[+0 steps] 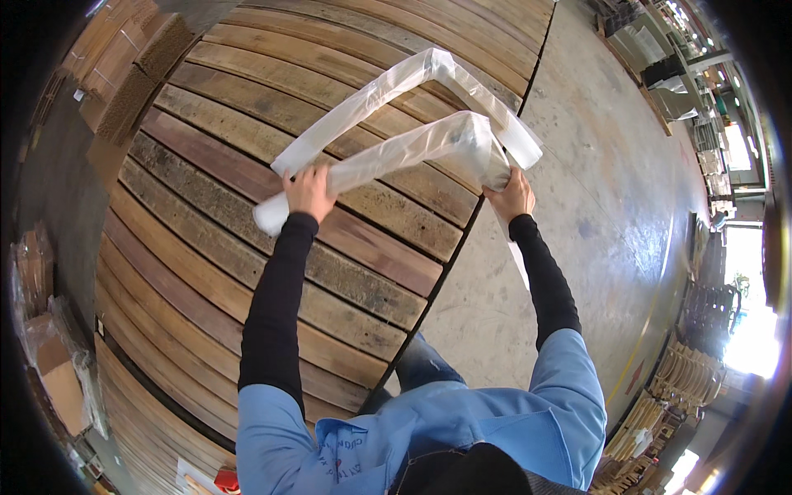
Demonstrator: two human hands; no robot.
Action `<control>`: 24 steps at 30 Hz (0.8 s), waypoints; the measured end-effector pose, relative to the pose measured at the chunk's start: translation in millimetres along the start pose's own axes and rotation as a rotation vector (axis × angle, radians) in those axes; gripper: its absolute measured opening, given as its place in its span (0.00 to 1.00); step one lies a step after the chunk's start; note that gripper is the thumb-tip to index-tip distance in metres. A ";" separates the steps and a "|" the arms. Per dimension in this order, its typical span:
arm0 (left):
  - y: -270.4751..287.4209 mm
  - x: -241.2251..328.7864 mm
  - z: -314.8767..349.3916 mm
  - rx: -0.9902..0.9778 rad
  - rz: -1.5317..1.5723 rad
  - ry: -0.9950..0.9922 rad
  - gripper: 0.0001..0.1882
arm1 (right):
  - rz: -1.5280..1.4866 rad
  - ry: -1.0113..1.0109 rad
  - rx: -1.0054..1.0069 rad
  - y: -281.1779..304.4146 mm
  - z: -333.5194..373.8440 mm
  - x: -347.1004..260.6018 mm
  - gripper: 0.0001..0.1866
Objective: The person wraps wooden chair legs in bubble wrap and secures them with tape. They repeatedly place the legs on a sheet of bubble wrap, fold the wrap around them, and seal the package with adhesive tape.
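Observation:
Both my hands are on a bent piece wrapped in translucent plastic film (396, 154), angled like a wide L. Near its left end, my left hand (310, 194) is closed around it, with its fingers close to the end of a second wrapped bent piece (371, 97). Whether they touch that second piece, I cannot tell. My right hand (512, 196) grips the short right arm of the nearer piece, just past the slatted wooden table's edge. Below that hand hangs a thin pale strip (520, 257). The second piece lies farther away, roughly parallel, on the wooden slats (371, 223).
Stacked cardboard (153, 78) stands beyond the slats at the upper left. An opened carton with plastic (62, 375) is at the lower left. Concrete floor (586, 214) stretches to the right, toward racks (701, 322) of curved wooden parts. Something red (227, 480) lies at the bottom edge.

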State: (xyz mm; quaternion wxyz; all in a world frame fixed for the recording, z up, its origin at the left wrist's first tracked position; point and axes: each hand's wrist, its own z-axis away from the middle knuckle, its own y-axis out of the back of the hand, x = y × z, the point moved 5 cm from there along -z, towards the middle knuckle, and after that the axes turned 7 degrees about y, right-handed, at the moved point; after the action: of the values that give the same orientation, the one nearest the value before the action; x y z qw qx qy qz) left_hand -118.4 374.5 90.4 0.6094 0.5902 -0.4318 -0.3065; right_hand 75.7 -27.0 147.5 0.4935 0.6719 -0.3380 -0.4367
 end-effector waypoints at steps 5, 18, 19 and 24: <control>18.6 50.4 -92.2 0.046 0.017 0.085 0.42 | 0.021 -0.058 -0.077 -68.7 -85.9 47.1 0.43; 36.2 -79.2 328.2 -0.034 0.223 0.401 0.23 | -0.075 0.082 0.045 -77.2 -146.8 22.4 0.42; 42.5 -82.6 362.5 -0.101 0.175 0.456 0.23 | -0.054 0.144 0.089 -74.6 -152.8 23.1 0.37; 44.5 -100.2 475.0 -0.152 0.291 0.796 0.22 | 0.202 0.096 -0.175 -89.7 -220.5 -8.5 0.48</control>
State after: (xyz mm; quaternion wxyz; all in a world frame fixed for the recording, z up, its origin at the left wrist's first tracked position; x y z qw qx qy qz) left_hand -590.2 252.3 84.8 0.8070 0.5489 -0.2179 0.0032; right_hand 277.4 87.2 92.6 0.6073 0.6090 -0.3407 -0.3797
